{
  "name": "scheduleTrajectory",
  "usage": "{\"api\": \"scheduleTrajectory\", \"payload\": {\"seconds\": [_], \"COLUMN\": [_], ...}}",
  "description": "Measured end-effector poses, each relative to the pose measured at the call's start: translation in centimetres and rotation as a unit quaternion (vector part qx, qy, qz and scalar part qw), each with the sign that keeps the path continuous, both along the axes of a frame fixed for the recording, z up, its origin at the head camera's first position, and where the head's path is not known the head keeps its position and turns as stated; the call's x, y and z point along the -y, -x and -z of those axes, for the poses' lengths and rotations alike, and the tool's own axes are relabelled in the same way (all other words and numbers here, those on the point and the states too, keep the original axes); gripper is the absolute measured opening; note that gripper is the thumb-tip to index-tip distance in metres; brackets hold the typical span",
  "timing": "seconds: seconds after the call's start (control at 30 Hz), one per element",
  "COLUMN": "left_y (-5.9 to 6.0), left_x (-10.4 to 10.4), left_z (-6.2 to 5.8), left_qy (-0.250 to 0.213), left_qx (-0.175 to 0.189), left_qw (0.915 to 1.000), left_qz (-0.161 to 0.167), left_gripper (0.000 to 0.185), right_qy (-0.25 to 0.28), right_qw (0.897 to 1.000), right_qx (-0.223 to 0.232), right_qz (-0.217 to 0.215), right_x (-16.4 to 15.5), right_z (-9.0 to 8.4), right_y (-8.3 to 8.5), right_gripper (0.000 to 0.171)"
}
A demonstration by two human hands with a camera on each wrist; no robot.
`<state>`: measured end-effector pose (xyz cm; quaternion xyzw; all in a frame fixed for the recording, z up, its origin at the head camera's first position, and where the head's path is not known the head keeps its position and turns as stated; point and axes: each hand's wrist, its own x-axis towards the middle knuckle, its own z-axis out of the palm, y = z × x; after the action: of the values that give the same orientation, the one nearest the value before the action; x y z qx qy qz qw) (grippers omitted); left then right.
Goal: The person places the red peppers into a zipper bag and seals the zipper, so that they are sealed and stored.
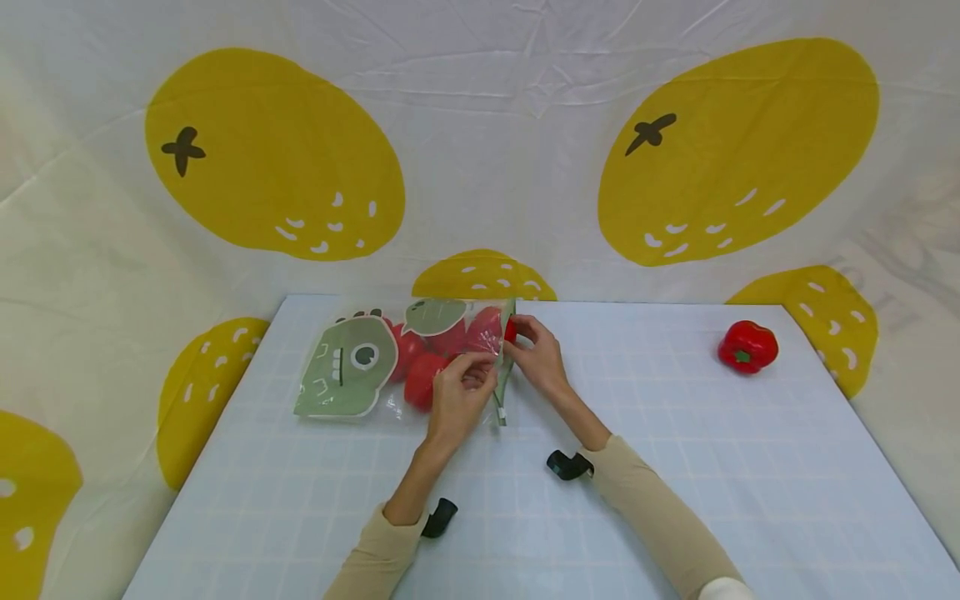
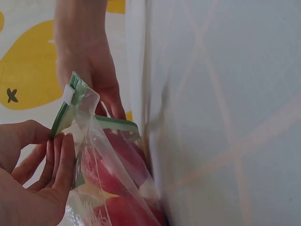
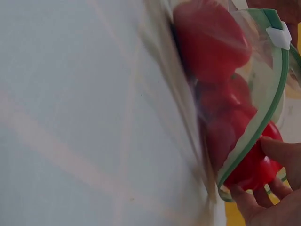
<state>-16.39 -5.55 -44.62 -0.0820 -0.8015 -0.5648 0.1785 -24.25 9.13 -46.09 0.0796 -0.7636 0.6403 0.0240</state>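
A clear zip bag [image 1: 341, 367] with a green cartoon print lies on the table, its green-edged mouth facing right and held apart. Several red bell peppers [image 1: 422, 383] are inside it. My left hand [image 1: 459, 398] pinches the near side of the mouth's green rim [image 2: 57, 123] between thumb and fingers, close to the white slider [image 3: 281, 36]. At the far side of the mouth, my right hand [image 1: 542, 357] grips a red bell pepper [image 3: 258, 167], which sits partly within the opening. The fingertips curl around its outer end.
Another red bell pepper [image 1: 748, 347] with a green stem sits apart at the table's right. The white table [image 1: 645, 375] ends at the back against a hanging cloth [image 1: 502, 167] printed with yellow fruit. A black wrist camera [image 1: 568, 465] projects from the right sleeve.
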Motion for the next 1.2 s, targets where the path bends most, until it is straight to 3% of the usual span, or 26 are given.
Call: {"api": "scheduleTrajectory", "payload": {"seconds": [0.23, 0.53, 0.73, 0.77, 0.93, 1.0, 1.2], "left_y": [0.0, 0.0, -0.2, -0.4, -0.5, -0.1, -0.1], "left_x": [0.0, 0.0, 0.0, -0.1, 0.0, 0.2, 0.4], "left_z": [0.2, 0.3, 0.1, -0.4, -0.4, 0.4, 0.5], "left_qy": [0.006, 0.004, -0.009, -0.014, -0.016, -0.007, 0.004], "left_qx": [0.002, -0.018, -0.026, -0.026, -0.021, -0.023, -0.029], "left_qw": [1.0, 0.9997, 0.9994, 0.9993, 0.9991, 0.9991, 0.9988], "left_qz": [0.006, 0.013, 0.022, 0.025, 0.032, 0.034, 0.04], "left_gripper": [0.018, 0.017, 0.017, 0.017, 0.018, 0.018, 0.018], "right_qy": [-0.031, -0.063, -0.087, -0.085, -0.06, -0.052, -0.069], "right_qw": [0.999, 0.998, 0.996, 0.996, 0.997, 0.996, 0.997], "right_qx": [-0.015, -0.02, 0.011, 0.017, 0.048, 0.059, 0.036], "right_qz": [0.022, 0.023, 0.011, 0.005, -0.025, -0.03, -0.028], "right_x": [0.7, 1.4, 1.6, 1.6, 1.9, 2.1, 2.6], "right_z": [1.6, 1.5, 1.4, 1.3, 1.3, 1.4, 1.7], "right_y": [0.8, 1.0, 0.9, 0.8, 0.9, 1.1, 1.5], "right_gripper": [0.038, 0.034, 0.036, 0.037, 0.038, 0.037, 0.031]}}
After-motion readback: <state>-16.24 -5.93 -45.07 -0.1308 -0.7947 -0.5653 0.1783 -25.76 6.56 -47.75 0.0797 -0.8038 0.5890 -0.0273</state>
